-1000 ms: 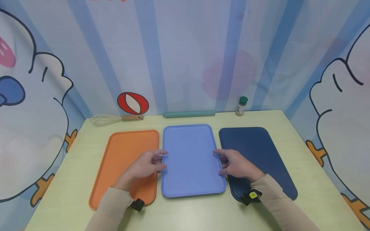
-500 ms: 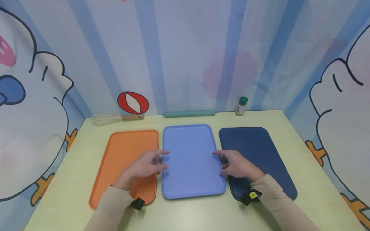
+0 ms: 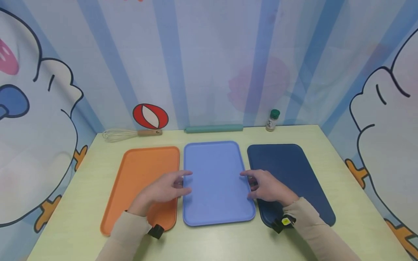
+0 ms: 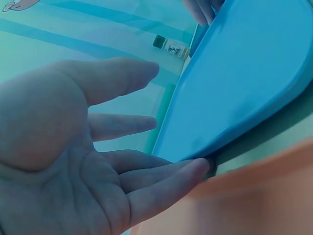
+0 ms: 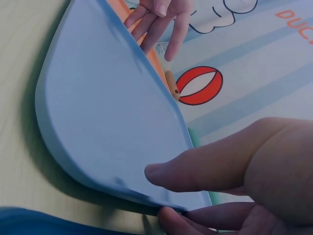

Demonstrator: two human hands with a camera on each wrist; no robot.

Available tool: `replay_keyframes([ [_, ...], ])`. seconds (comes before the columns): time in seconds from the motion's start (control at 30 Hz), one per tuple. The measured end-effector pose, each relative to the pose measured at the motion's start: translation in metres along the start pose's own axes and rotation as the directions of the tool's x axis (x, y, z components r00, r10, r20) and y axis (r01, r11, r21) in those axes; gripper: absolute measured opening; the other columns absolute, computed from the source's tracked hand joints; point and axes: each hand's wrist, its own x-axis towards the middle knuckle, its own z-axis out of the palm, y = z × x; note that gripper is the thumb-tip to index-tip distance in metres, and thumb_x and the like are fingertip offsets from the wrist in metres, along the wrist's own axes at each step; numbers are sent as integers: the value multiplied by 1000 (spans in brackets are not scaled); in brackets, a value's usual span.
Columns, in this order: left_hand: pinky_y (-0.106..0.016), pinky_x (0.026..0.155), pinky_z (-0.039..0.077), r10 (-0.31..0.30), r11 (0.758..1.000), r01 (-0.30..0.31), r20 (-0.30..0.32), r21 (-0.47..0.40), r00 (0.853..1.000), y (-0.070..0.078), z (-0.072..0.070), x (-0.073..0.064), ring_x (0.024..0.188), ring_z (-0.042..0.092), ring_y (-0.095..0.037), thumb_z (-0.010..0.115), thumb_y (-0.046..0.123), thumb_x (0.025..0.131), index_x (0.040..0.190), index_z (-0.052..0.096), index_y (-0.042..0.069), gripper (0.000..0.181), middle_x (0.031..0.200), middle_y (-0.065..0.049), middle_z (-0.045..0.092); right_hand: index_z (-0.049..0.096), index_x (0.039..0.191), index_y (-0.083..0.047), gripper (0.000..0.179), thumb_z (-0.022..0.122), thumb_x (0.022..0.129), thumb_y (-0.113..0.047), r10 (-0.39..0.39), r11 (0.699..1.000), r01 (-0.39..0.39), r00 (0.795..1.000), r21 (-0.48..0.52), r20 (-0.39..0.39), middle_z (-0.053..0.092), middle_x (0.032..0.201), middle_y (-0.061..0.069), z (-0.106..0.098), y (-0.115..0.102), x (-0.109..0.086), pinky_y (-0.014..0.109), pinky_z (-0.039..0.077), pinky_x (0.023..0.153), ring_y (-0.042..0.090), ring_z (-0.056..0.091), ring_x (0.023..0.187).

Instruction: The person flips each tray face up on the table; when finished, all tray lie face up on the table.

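A light blue tray (image 3: 217,185) lies in the middle of the table, between an orange tray (image 3: 151,163) and a dark navy tray (image 3: 281,159). My left hand (image 3: 164,186) is at its left edge. In the left wrist view the lower fingers (image 4: 161,188) are fairly straight at the tray's rim, while the thumb stays apart from it. On the opposite side, my right hand (image 3: 267,185) has its thumb (image 5: 176,171) over the tray, and its fingertips (image 5: 171,220) meet the outer edge. Neither hand pinches the rim.
Along the back of the table lie a whisk (image 3: 130,134) with a wooden handle and a teal rolling pin (image 3: 213,128). A small green-capped bottle (image 3: 272,120) stands upright at the back right. A patterned curtain (image 3: 212,65) hangs directly behind the table.
The light blue tray has shifted very slightly toward me, its near left corner the most. My left hand has edged a little to the right; my right hand is almost unmoved.
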Motion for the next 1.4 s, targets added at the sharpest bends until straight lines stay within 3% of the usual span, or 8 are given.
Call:
replay_keyframes([
  [0.2,-46,99,55,20,999,-21,14,42,1000,4,1,-1,123,63,-30,75,29,100,156,50,10,65,152,-14,56,56,147,3,71,83,81,5,1,1000,-1,1000,-2,2,63,135,29,0,-1,-1,41,63,85,35,72,110],
  [0.47,-49,101,55,3,999,-4,17,48,1000,7,3,-1,126,63,-32,74,29,100,158,48,10,67,153,-14,55,57,146,2,71,84,81,5,2,1000,-2,1000,-4,6,63,136,29,-1,-2,-1,41,63,85,35,72,109],
  [0.57,-42,85,56,-8,998,6,20,70,1000,9,3,-1,110,64,-26,75,28,99,158,47,11,67,123,-13,66,57,146,2,70,84,81,4,-4,1000,4,1000,-14,7,63,136,29,-1,-2,-2,40,63,85,35,72,110],
  [0.67,-36,71,48,-18,997,16,27,79,999,10,3,-1,96,58,-22,75,28,99,158,47,11,68,92,-9,57,57,146,2,70,85,82,3,-14,1000,14,1000,-22,7,63,136,29,-2,-2,-2,41,63,86,36,72,110],
  [0.73,-35,68,44,-23,997,21,32,74,999,11,3,-1,90,56,-22,75,27,99,159,46,11,68,84,-10,52,57,146,2,70,85,82,2,-18,1000,18,1000,-24,5,63,137,29,-3,-2,-2,43,62,87,37,71,112],
  [0.93,-42,86,54,-31,997,30,8,75,999,10,3,-2,108,61,-26,75,29,99,158,47,12,68,123,-15,65,57,146,4,69,84,83,1,-20,999,20,1000,-25,1,64,137,29,-4,-1,-3,44,62,89,36,70,114],
  [1.1,-55,107,52,-31,999,30,2,45,1000,8,3,-3,132,60,-36,74,30,100,159,46,13,68,155,-17,53,56,146,6,67,83,84,1,19,1000,-19,1000,-17,3,65,133,28,-3,-2,-3,41,62,86,28,71,106],
  [1.4,-51,102,54,-28,997,28,-5,73,1000,9,4,-4,123,62,-30,75,31,99,158,47,12,68,149,-15,57,55,146,8,68,83,85,1,46,998,-46,999,-32,13,68,128,26,-2,-2,-4,39,62,84,24,72,101],
])
